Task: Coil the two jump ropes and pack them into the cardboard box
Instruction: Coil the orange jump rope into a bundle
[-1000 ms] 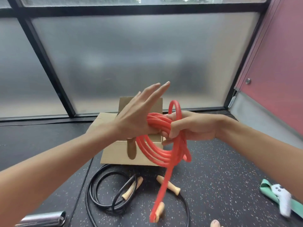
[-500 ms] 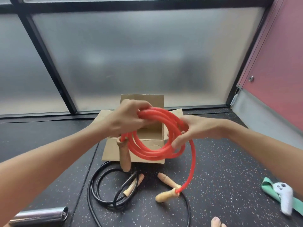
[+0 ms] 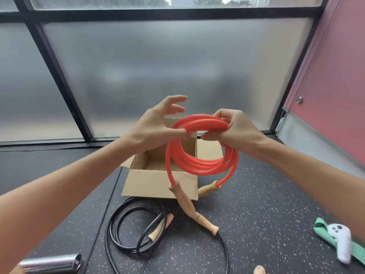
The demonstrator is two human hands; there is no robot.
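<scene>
From my remote seat, I see the open brown cardboard box (image 3: 158, 182) on the dark speckled rubber floor (image 3: 256, 224) at centre, its flaps spread, the frosted window wall close behind it at 12 o'clock and a red panel wall closing in at 2 o'clock. Bare floor lies open at 4 o'clock of the box.

The right hand (image 3: 235, 131) is clenched around the top of the coiled red-orange rubber jump rope (image 3: 197, 165), which hangs as an upright ring over the box's right half, its plane facing me. The left hand (image 3: 158, 125) has its fingers spread and loose, only the thumb touching the coil's top left.

Two light wooden handles dangle from the coil: one (image 3: 179, 196) points down toward 6 o'clock in front of the box wall, the other (image 3: 207, 188) points toward 8 o'clock.

The black jump rope with wooden handles (image 3: 128, 230) lies loosely looped on the floor at 6 o'clock of the box, one handle (image 3: 205, 224) angled toward 4 o'clock.
</scene>
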